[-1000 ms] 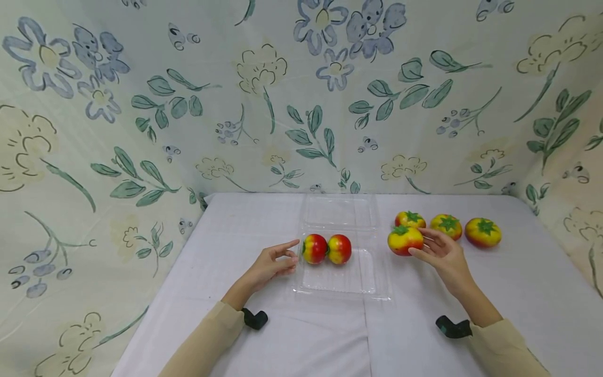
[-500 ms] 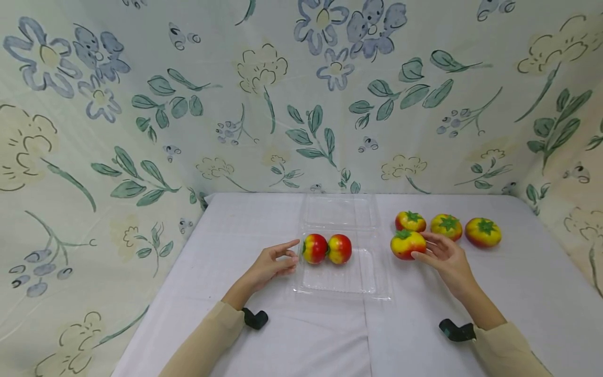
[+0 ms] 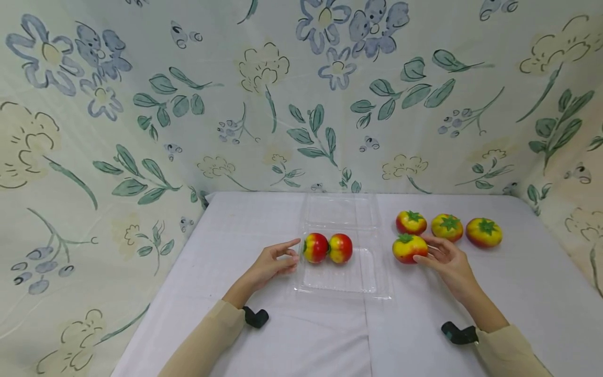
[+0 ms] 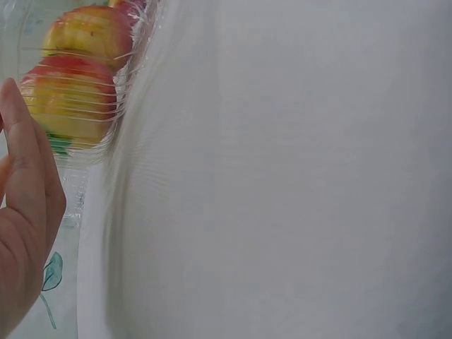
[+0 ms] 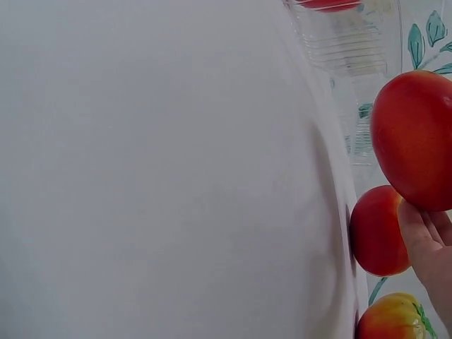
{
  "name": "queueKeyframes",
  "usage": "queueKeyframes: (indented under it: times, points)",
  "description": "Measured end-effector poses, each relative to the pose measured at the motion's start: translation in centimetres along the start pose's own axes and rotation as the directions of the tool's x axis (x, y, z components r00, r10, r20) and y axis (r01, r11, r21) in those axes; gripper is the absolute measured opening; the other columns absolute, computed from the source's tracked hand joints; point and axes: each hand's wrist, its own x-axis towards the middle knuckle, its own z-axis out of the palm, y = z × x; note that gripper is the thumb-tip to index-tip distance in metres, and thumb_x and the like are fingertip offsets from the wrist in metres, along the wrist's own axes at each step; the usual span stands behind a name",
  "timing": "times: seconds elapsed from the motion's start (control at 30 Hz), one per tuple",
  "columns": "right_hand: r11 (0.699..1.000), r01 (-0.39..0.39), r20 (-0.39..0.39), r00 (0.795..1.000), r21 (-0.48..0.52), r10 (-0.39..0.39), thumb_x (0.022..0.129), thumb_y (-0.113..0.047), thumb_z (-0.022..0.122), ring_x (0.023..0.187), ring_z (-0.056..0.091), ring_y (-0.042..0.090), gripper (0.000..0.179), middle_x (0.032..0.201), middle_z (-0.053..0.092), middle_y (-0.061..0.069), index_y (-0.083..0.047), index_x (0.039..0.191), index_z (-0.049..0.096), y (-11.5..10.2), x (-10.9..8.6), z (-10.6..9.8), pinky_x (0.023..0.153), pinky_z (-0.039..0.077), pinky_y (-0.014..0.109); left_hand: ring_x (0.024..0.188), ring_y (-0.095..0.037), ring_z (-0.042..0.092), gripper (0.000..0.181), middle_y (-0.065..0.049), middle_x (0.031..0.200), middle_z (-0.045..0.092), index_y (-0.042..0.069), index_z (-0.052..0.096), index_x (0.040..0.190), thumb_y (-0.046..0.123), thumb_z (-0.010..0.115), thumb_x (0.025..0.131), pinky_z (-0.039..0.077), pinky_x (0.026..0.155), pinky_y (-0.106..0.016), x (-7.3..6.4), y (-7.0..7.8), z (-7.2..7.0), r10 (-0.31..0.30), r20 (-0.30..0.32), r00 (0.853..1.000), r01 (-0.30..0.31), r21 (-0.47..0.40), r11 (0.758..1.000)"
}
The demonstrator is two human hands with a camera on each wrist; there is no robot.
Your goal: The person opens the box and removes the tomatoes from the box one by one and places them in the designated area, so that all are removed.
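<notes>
**Right hand (image 3: 447,264) gripping a tomato (image 3: 408,251) beside a clamshell box (image 3: 339,281)**

In the head view, the right hand, right of centre, holds a red-and-yellow tomato between thumb and fingers, its green calyx uppermost. Three more tomatoes (image 3: 482,234) form a row behind it, towards the right of the frame. The transparent plastic box lies at centre, its lid (image 3: 339,213) laid back towards the top of the frame; two tomatoes (image 3: 316,248) sit side by side in the base, at its upper left. The left hand (image 3: 268,266), left of centre, holds nothing; its fingers are relaxed, at the box's left edge, and whether they touch it cannot be told. A white cloth (image 3: 410,330) lies beneath.
</notes>
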Motion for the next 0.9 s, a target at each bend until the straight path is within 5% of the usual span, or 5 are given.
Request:
queueKeyframes:
  times: [0.9]
  points:
    - [0.998,-0.068,0.016,0.998,0.015,0.067,0.091,-0.015,0.075,0.105,0.053,-0.005,0.056,0.122,0.051,-0.015,0.000,0.138,0.048,0.87,-0.38,-0.57,0.084,0.050,0.009,0.079,-0.016,0.067,0.058,-0.013,0.111,0.057,0.016,0.052,0.147,0.012,0.072,0.092,0.058,0.082,-0.029,0.05,-0.07,-0.03,-0.002,0.001,1.000,0.002,-0.010,1.000]
